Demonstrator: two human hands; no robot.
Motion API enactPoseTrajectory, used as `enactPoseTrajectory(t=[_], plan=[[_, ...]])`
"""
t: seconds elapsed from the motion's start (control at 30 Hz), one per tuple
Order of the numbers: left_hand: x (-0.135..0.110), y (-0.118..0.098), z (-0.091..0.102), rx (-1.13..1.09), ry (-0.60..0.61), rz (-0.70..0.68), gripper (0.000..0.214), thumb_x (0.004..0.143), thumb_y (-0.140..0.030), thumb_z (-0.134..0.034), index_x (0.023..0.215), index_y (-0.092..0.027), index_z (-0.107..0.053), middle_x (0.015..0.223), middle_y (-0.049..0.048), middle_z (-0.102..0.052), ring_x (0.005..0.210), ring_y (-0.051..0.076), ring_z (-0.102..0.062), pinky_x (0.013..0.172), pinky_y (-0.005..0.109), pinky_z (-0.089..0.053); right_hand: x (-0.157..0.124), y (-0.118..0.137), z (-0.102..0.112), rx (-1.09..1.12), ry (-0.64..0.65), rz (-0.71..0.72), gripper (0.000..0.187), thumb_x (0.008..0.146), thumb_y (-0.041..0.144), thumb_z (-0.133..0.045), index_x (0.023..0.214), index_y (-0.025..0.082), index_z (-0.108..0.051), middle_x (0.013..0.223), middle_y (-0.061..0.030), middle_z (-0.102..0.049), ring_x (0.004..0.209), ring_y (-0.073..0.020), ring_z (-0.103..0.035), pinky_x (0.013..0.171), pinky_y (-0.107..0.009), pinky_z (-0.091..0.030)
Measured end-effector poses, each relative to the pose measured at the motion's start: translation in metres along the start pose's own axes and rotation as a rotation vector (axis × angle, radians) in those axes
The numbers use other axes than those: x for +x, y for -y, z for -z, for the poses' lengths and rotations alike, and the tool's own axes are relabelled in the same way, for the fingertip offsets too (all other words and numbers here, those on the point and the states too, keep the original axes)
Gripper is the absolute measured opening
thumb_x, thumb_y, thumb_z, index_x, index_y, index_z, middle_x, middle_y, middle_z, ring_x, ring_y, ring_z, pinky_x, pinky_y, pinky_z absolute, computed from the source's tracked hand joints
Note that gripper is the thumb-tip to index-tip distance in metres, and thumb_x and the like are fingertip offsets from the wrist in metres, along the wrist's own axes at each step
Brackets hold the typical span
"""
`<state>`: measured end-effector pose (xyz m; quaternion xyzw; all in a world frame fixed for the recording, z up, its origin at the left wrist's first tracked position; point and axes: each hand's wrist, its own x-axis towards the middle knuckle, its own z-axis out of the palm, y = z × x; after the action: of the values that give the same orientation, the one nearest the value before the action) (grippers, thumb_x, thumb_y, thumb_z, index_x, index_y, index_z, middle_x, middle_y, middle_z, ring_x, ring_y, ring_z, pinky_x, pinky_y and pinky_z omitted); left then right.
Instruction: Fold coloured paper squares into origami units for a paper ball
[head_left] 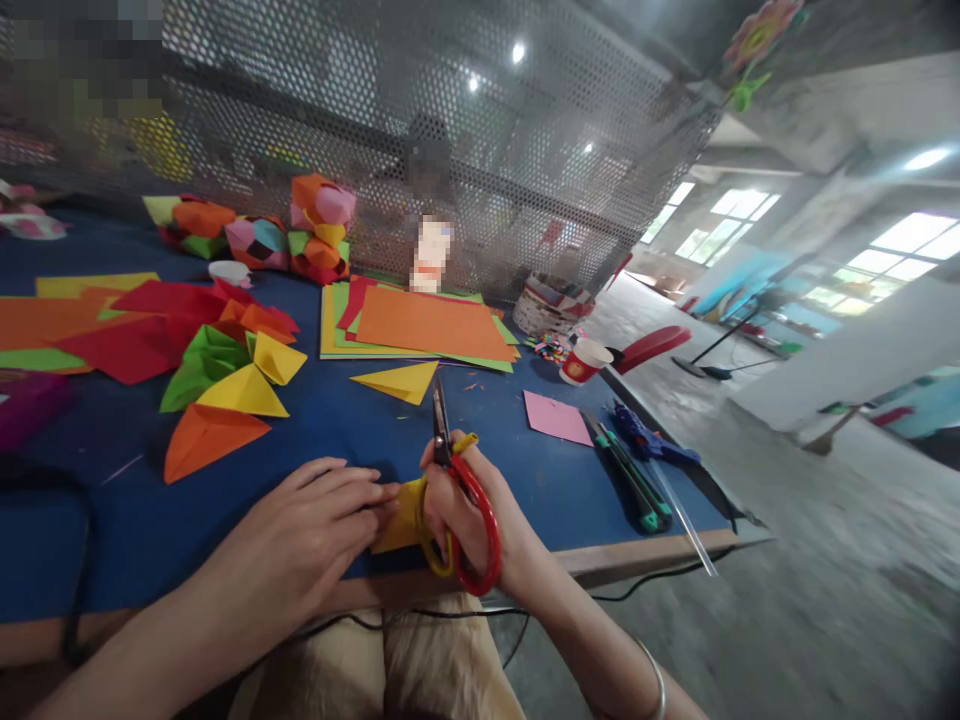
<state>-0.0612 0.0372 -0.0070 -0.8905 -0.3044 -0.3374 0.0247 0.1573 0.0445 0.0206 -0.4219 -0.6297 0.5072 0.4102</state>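
Note:
A small piece of yellow paper (396, 518) lies at the front edge of the blue table. My left hand (311, 530) rests flat on its left part, fingers stretched out. My right hand (476, 500) grips scissors (480, 515) with one red and one yellow handle; the blades point away from me, above the table. Behind the blades is a folded yellow paper triangle (405, 382). To the left lie folded pieces: an orange one (214, 438), yellow ones (244, 390) and a green one (208, 362).
Stacked coloured sheets (435, 325) lie at the back. On the right are a pink paper square (557, 417), a green-black utility knife (630, 475), a blue glue gun (649, 435) and a paper cup (583, 362). Finished paper balls (319, 230) stand against the perforated metal screen (375, 100).

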Motion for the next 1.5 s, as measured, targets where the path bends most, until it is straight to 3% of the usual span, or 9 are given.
enactPoseTrajectory(t=[0.23, 0.37, 0.67, 0.93, 1.17, 1.33, 1.5], plan=[[-0.003, 0.005, 0.002, 0.057, 0.067, -0.032, 0.036, 0.099, -0.012, -0.043, 0.118, -0.028, -0.068, 0.125, -0.0039, -0.074, 0.122, 0.014, -0.061, 0.112, 0.033, -0.032, 0.001, 0.005, 0.021, -0.167, -0.058, -0.017, 0.015, 0.097, 0.038, -0.055, 0.1, 0.023, -0.055, 0.066, 0.0066, -0.053, 0.052, -0.0092, -0.046, 0.049, -0.02, -0.037], [-0.003, 0.007, 0.004, 0.071, 0.113, -0.04, 0.043, 0.098, -0.011, -0.043, 0.13, -0.03, -0.064, 0.129, -0.0055, -0.072, 0.123, 0.013, -0.061, 0.112, 0.033, -0.033, -0.001, 0.005, 0.037, -0.199, -0.068, -0.039, 0.015, 0.1, 0.037, -0.051, 0.1, 0.023, -0.055, 0.063, 0.0069, -0.053, 0.051, -0.0098, -0.048, 0.048, -0.02, -0.038], [-0.004, 0.007, 0.005, 0.032, 0.136, 0.005, 0.04, 0.1, -0.015, -0.043, 0.127, -0.032, -0.067, 0.128, -0.0026, -0.074, 0.121, 0.018, -0.065, 0.109, 0.039, -0.044, -0.008, 0.005, 0.053, -0.224, -0.1, -0.059, 0.019, 0.096, 0.04, -0.058, 0.103, 0.023, -0.055, 0.062, 0.0069, -0.053, 0.048, -0.0097, -0.047, 0.044, -0.02, -0.038], [0.002, 0.007, 0.006, -0.064, 0.11, 0.034, 0.032, 0.102, -0.023, -0.046, 0.12, -0.03, -0.072, 0.123, 0.0002, -0.076, 0.116, 0.02, -0.068, 0.101, 0.04, -0.05, -0.009, 0.024, 0.029, -0.172, -0.232, -0.063, 0.031, 0.098, 0.051, -0.051, 0.09, 0.022, -0.055, 0.049, 0.0075, -0.052, 0.042, -0.0106, -0.047, 0.044, -0.021, -0.038], [0.003, 0.007, 0.005, -0.095, 0.103, 0.075, 0.03, 0.104, -0.027, -0.047, 0.119, -0.028, -0.073, 0.119, 0.0015, -0.077, 0.115, 0.019, -0.068, 0.103, 0.036, -0.051, -0.003, 0.017, 0.007, -0.12, -0.193, -0.076, 0.033, 0.094, 0.054, -0.053, 0.092, 0.021, -0.056, 0.046, 0.0084, -0.052, 0.042, -0.011, -0.049, 0.048, -0.022, -0.042], [0.005, 0.003, 0.006, -0.095, 0.137, 0.149, 0.043, 0.102, -0.026, -0.049, 0.145, -0.026, -0.055, 0.13, 0.0039, -0.072, 0.119, 0.019, -0.067, 0.105, 0.036, -0.051, -0.002, 0.012, -0.003, -0.088, -0.148, -0.079, 0.03, 0.097, 0.052, -0.05, 0.099, 0.022, -0.054, 0.048, 0.0099, -0.052, 0.042, -0.011, -0.05, 0.047, -0.021, -0.042], [0.004, 0.002, 0.008, -0.05, 0.162, 0.198, 0.058, 0.101, -0.021, -0.043, 0.158, -0.027, -0.035, 0.137, 0.0057, -0.068, 0.117, 0.021, -0.067, 0.101, 0.035, -0.053, -0.002, 0.012, -0.013, -0.08, -0.095, -0.089, 0.026, 0.101, 0.048, -0.046, 0.1, 0.023, -0.053, 0.051, 0.0099, -0.052, 0.044, -0.0101, -0.05, 0.049, -0.02, -0.042]])
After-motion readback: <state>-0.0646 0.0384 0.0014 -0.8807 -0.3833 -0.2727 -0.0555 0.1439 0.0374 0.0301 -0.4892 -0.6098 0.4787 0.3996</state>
